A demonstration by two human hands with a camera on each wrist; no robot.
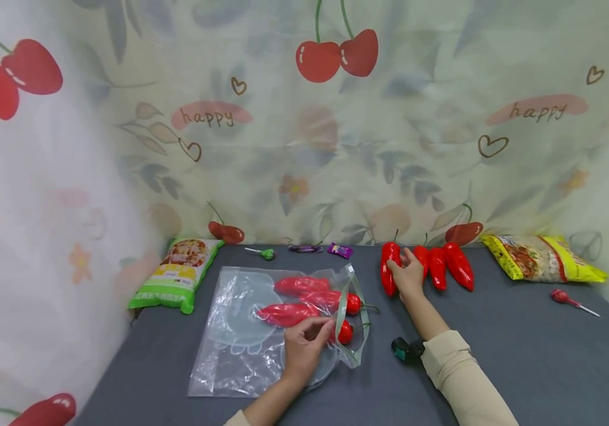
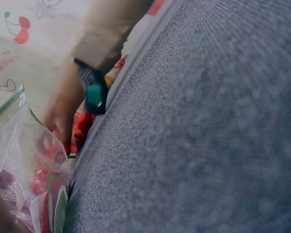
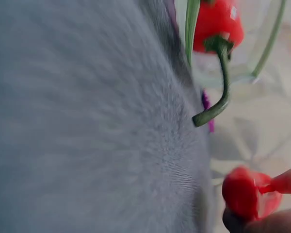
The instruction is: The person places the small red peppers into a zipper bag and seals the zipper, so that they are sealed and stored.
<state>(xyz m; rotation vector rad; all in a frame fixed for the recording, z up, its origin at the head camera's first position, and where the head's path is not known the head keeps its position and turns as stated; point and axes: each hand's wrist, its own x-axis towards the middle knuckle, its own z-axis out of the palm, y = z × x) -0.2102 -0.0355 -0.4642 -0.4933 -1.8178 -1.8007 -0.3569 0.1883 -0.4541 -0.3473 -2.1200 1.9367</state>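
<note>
A clear zip bag point(image 1: 240, 367) lies flat on the grey table with several red peppers point(image 1: 288, 315) inside, two of their stems poking out at its mouth on the right. My left hand point(image 1: 301, 352) pinches the upper layer of the bag near that mouth; in the left wrist view only a blurred bit of this hand shows at the lower left. My right hand point(image 1: 410, 277) grips a red pepper point(image 1: 388, 269) at the back of the table. Close up, the right wrist view shows that pepper point(image 3: 240, 194) between thumb and fingers. Three more peppers point(image 1: 436, 267) lie right beside it.
A green snack bag point(image 1: 184, 266) lies at the back left, a yellow one point(image 1: 541, 259) at the back right. Along the back are a green lollipop point(image 1: 266, 254) and purple candies point(image 1: 340, 250); a red lollipop point(image 1: 565, 297) lies at the right. A patterned curtain stands behind.
</note>
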